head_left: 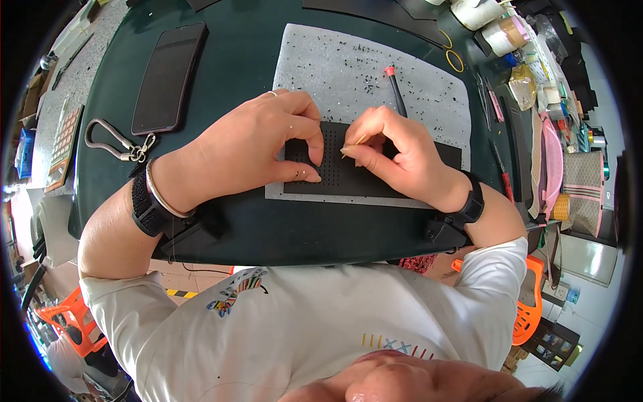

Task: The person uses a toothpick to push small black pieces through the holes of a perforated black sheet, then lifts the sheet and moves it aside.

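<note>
A black sheet with rows of small holes lies flat in front of me. My left hand rests at its left end, thumb and fingers curved but apart, with nothing between them. Beside the holes, my right hand pinches a thin yellowish stick between thumb and index finger, its tip pointing down at the sheet. Beneath is a pale grey mat scattered with tiny black bits. A black-handled tool with a red end lies on the mat just beyond my right hand.
A dark phone and a corded wrist strap lie to the left on the green tabletop. Yellow-handled scissors, tweezers and thread spools are at right. A calculator sits far left.
</note>
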